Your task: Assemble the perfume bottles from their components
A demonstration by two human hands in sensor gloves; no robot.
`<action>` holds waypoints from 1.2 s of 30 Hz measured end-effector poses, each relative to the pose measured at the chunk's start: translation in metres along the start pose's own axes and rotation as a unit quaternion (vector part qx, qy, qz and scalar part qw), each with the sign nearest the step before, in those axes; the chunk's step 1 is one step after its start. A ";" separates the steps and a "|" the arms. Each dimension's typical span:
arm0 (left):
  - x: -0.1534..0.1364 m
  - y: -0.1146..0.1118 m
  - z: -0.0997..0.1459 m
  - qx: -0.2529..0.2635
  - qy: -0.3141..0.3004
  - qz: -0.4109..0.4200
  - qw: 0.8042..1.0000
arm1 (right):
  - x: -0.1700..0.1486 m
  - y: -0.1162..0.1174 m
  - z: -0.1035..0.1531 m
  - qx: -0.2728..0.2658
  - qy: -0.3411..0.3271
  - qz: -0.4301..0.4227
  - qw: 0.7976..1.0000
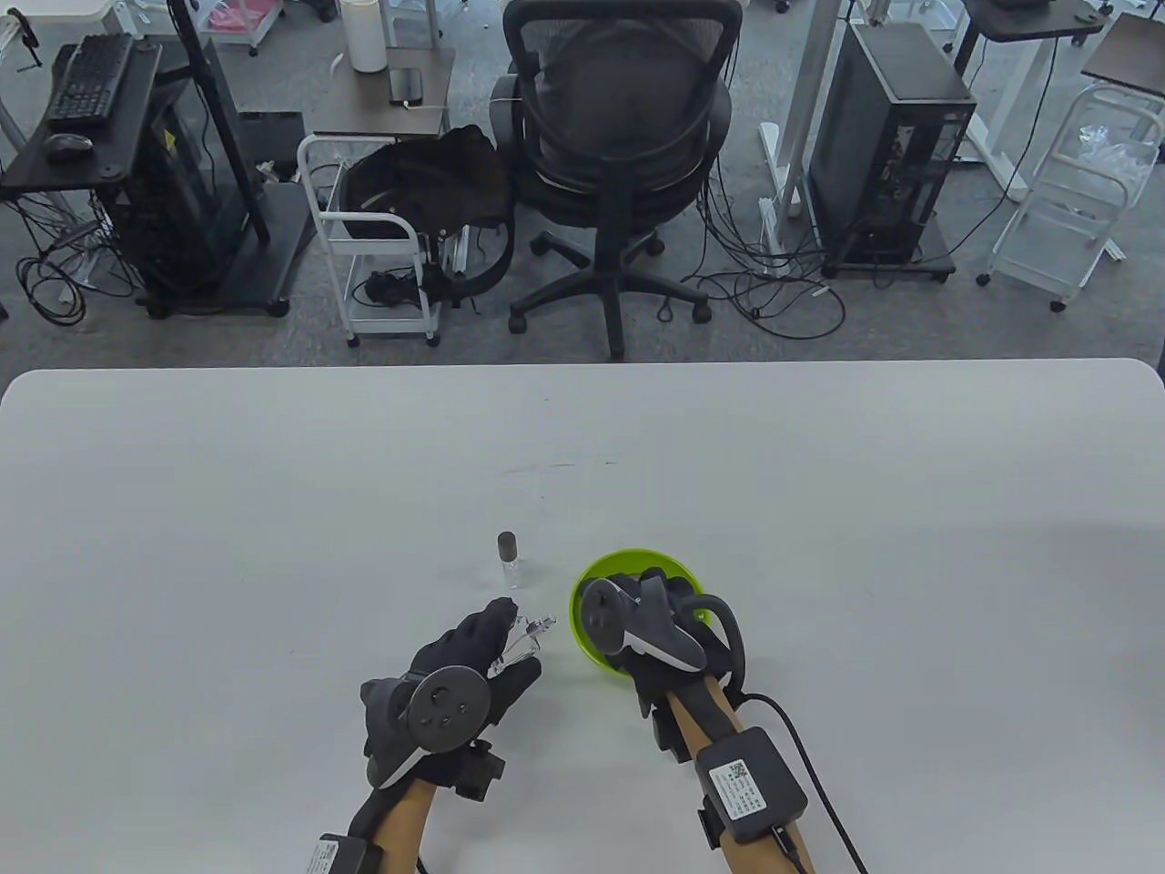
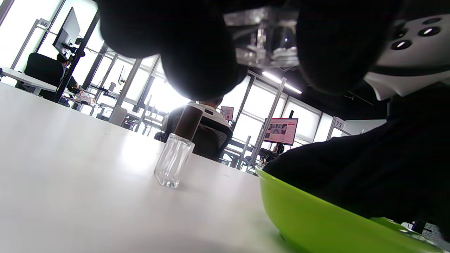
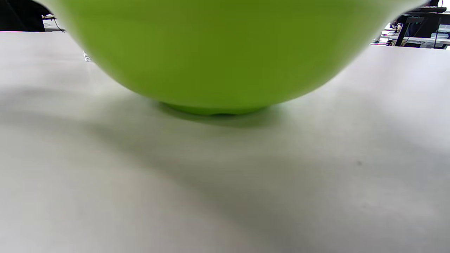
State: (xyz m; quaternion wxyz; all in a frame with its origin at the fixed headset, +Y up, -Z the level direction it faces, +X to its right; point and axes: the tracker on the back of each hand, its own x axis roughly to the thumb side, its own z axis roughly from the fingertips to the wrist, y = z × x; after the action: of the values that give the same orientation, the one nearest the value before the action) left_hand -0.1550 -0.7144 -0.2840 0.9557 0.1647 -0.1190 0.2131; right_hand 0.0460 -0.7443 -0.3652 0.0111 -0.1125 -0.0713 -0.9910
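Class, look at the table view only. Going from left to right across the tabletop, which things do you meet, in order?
left hand holding a clear bottle → small capped bottle standing upright → green bowl → right hand reaching into the bowl.

White table (image 1: 819, 473) fills foreground | grey carpet floor (image 1: 728, 337) strewn with cables | black mesh office chair (image 1: 623, 137) behind table | white wire cart (image 1: 382, 264) carrying dark bag | black computer tower (image 1: 887, 146) at right | keyboard (image 1: 91, 77) on black stand | bright windows (image 2: 165, 95) beyond desks
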 end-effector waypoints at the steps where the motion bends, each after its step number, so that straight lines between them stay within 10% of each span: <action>1: 0.000 0.000 0.000 -0.001 0.000 -0.001 1.000 | 0.000 0.001 0.000 -0.002 0.001 0.002 1.000; 18: 0.003 -0.003 0.000 -0.007 -0.010 -0.010 1.000 | -0.012 -0.004 0.009 -0.068 -0.012 -0.063 0.996; 36: 0.025 -0.011 0.004 -0.025 -0.055 -0.023 0.998 | -0.035 -0.032 0.087 -0.177 -0.167 -0.237 0.941</action>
State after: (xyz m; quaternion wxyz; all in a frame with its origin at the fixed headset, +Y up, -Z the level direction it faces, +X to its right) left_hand -0.1282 -0.7165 -0.2754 0.9561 0.1550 -0.1731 0.1784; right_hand 0.0985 -0.6997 -0.2938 -0.2559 -0.2561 0.0800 -0.9287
